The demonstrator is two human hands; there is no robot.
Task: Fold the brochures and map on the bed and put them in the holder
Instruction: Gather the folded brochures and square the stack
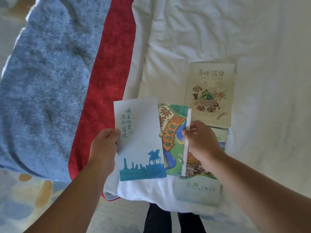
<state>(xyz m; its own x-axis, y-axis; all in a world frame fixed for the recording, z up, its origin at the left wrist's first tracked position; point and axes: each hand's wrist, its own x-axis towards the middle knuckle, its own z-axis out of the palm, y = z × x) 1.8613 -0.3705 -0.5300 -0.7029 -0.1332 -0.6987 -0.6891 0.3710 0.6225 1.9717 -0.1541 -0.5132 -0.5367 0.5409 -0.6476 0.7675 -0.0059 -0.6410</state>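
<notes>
I hold a fold-out map (173,132) above the bed's near edge. My left hand (104,145) grips its white-and-blue cover panel (139,142) at the left edge. My right hand (200,140) pinches the white right-hand panel, which is turned up on edge. The colourful inside shows between the two panels. A beige food brochure (209,93) lies flat on the white bed beyond my right hand. A pale green brochure (198,190) lies under my right wrist, partly hidden. No holder is in view.
The white duvet (235,31) covers the right and far part of the bed. A red runner (107,81) and a blue knitted blanket (47,81) hang over the bed's left side. Patterned carpet (25,199) shows at lower left.
</notes>
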